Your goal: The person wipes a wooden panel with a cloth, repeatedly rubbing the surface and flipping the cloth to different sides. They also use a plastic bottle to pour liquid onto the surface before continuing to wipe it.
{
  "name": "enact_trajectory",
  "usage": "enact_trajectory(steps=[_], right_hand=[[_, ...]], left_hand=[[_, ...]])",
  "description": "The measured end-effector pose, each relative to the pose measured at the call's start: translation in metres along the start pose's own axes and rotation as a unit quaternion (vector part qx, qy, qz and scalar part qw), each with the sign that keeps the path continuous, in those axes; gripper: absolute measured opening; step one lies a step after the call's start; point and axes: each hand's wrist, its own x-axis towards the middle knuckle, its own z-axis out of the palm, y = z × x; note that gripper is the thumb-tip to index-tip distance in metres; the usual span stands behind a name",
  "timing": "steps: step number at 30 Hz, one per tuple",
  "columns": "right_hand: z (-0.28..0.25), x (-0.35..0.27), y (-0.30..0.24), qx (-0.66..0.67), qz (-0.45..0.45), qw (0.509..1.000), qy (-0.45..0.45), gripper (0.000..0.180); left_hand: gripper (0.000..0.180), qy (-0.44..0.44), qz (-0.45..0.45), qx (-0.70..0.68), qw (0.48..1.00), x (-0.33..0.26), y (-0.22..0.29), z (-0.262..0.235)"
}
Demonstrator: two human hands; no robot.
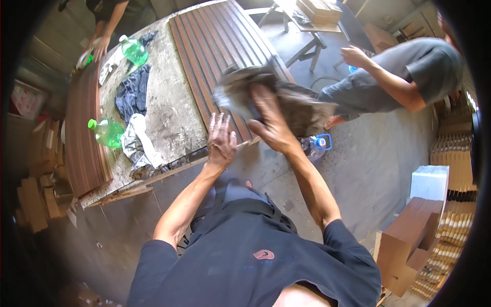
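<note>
Centrally, a grey rag (286,100), seemingly blurred, is clutched by the right hand (271,120); the open-fingered left hand (221,143) should be kept pressed flat on the ribbed brown panel (225,46).

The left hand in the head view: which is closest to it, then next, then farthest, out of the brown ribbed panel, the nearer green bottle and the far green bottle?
1. brown ribbed panel, right under the left hand.
2. nearer green bottle, off to its left on the table's edge.
3. far green bottle, up at the table's far end.
</note>
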Motion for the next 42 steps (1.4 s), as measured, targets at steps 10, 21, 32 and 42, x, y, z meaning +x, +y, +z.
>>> enact_trajectory(steps=[10, 21, 32, 42], right_hand=[[0.054, 0.045, 0.089, -0.257, -0.113, 0.935, -0.216, 0.059], [0.120, 0.157, 0.141, -0.225, -0.159, 0.934, -0.228, 0.061], [0.194, 0.331, 0.242, -0.242, -0.152, 0.953, -0.098, 0.064], [0.096, 0.144, 0.154, -0.083, -0.225, 0.949, -0.203, 0.047]], left_hand=[[0.048, -0.068, 0.019, 0.078, 0.994, -0.023, -0.029, 0.029], [0.064, -0.131, -0.031, 0.073, 0.988, -0.006, -0.016, 0.006], [0.060, -0.116, -0.104, 0.102, 0.983, 0.039, -0.013, 0.031], [0.060, -0.047, -0.275, 0.211, 0.937, 0.075, -0.029, 0.053]])
